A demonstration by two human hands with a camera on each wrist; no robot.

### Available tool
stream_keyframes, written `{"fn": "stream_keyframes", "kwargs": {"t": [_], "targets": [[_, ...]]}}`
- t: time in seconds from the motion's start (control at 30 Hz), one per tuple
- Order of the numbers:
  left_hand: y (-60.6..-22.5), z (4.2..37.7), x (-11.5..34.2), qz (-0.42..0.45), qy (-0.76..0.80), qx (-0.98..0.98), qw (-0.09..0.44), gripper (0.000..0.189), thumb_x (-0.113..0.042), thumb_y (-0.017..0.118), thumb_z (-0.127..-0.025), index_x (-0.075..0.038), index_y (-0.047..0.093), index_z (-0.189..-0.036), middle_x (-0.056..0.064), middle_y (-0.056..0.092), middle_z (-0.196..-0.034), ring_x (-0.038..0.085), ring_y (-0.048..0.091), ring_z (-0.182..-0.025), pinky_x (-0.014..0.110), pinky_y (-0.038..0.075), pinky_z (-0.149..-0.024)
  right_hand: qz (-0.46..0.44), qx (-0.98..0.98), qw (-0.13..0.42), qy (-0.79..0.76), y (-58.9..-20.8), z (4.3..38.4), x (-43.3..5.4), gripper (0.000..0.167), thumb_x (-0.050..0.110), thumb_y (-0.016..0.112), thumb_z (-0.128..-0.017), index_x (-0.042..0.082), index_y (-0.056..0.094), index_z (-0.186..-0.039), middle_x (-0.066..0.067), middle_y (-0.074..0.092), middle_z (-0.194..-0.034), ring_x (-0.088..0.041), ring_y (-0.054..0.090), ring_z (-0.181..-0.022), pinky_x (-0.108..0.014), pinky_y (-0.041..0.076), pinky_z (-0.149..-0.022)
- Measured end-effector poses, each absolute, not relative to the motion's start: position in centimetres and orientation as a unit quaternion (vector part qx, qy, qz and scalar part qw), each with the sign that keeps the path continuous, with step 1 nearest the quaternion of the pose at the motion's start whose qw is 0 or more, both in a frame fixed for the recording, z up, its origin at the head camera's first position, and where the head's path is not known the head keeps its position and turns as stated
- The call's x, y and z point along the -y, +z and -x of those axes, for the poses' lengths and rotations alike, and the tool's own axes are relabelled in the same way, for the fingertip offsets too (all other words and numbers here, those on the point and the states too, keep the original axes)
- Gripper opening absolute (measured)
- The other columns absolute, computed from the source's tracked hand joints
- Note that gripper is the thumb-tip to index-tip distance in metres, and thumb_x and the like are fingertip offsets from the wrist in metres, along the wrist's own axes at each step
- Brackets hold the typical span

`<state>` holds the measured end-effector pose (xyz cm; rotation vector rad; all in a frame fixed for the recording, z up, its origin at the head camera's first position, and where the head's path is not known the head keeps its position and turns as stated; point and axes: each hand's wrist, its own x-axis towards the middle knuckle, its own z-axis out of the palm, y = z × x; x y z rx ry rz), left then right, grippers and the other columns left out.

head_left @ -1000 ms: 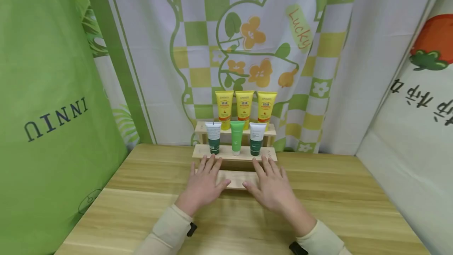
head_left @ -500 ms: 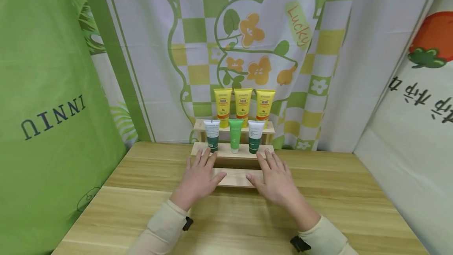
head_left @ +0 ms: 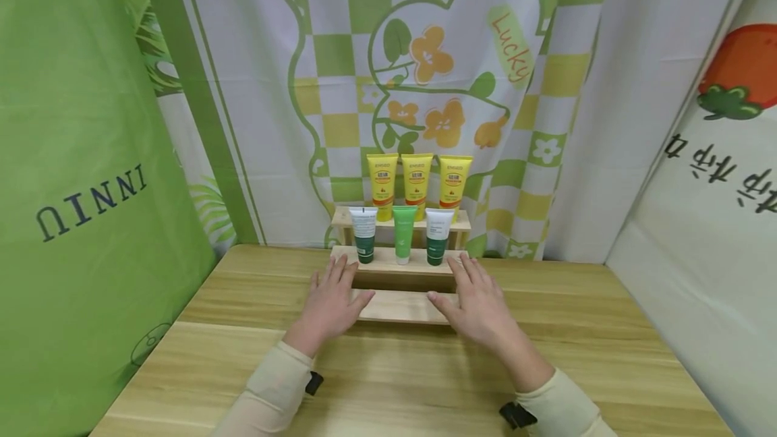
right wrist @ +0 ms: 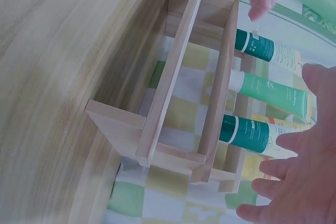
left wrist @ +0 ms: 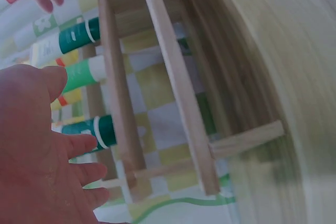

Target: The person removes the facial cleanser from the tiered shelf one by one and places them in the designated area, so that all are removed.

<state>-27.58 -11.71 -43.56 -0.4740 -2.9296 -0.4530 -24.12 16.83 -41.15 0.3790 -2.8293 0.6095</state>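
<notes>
A stepped wooden rack (head_left: 403,307) stands on the table. Three yellow squeeze tubes (head_left: 415,187) are upright on its top step. On the middle step are a white and dark green tube (head_left: 364,235) at left, a light green tube (head_left: 403,235) between, and another white and dark green tube (head_left: 437,236) at right. My left hand (head_left: 330,305) is over the rack's left end, fingers extended. Its mate, my right hand (head_left: 479,305), is over the right end, fingers also extended. Neither hand holds anything. Both wrist views show the fingers (left wrist: 81,174) near the tubes; contact with the rack is unclear.
The wooden tabletop (head_left: 400,383) reaches in front of the rack and to both sides. A patterned curtain (head_left: 340,86) hangs close behind the rack. A green cloth (head_left: 91,187) bounds the left side, a white printed cloth (head_left: 698,221) the right.
My hands have spread apart, the left moving leftward and the right slightly rightward. The head view has shifted a little. The tubes and rack keep their arrangement.
</notes>
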Motion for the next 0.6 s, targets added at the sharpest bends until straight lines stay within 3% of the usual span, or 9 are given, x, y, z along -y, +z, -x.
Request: {"fn": "stream_keyframes", "kwargs": {"t": [0.43, 0.6], "targets": [[-45.6, 29.4, 14.0, 0.179, -0.231, 0.954, 0.073, 0.075, -0.058, 0.042, -0.1, -0.001, 0.035, -0.149, 0.02, 0.019, -0.159, 0.038, 0.011, -0.147, 0.059, 0.017, -0.113, -0.134, 0.94, 0.132, 0.286, -40.3, 25.6, -18.0, 0.085, 0.064, 0.046, -0.095, 0.004, 0.028, -0.152, -0.023, 0.024, -0.155, -0.045, 0.02, -0.141, -0.064, 0.021, -0.11], [-46.2, 29.9, 14.5, 0.181, -0.27, 0.942, 0.077, 0.07, -0.053, 0.045, -0.101, -0.003, 0.037, -0.148, 0.017, 0.02, -0.159, 0.037, 0.012, -0.147, 0.056, 0.017, -0.114, -0.133, 0.929, 0.121, 0.324, -40.1, 26.5, -18.6, 0.078, 0.054, 0.05, -0.098, 0.004, 0.026, -0.152, -0.023, 0.024, -0.155, -0.046, 0.018, -0.141, -0.065, 0.022, -0.108]]}}
